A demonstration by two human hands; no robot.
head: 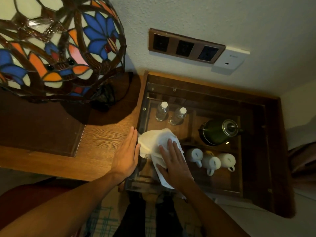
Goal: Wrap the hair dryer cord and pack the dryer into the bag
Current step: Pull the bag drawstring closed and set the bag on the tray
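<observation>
Seemingly the packing is near its end: the white cloth drawstring bag (158, 144) lies bulging on the glass top of the wooden display case (191, 100), at its left edge beside the wooden counter (102, 142), and the hair dryer itself is not to be seen, so it is probably inside, though the dim light leaves that unsure. A dark bit shows just under the bag's left side, perhaps cord or handle. The right hand (174, 166) lies flat on the bag with fingers spread, its grip open and closed on nothing; the left hand (127, 154) stands edge-on against the bag's left side, likewise open and pressing only. Next the bag's mouth wants gathering shut. Under the glass stand two clear water bottles (162, 111), a green kettle (218, 131) and three white mugs (211, 162); a stained-glass lamp (56, 45) sits at the left.
</observation>
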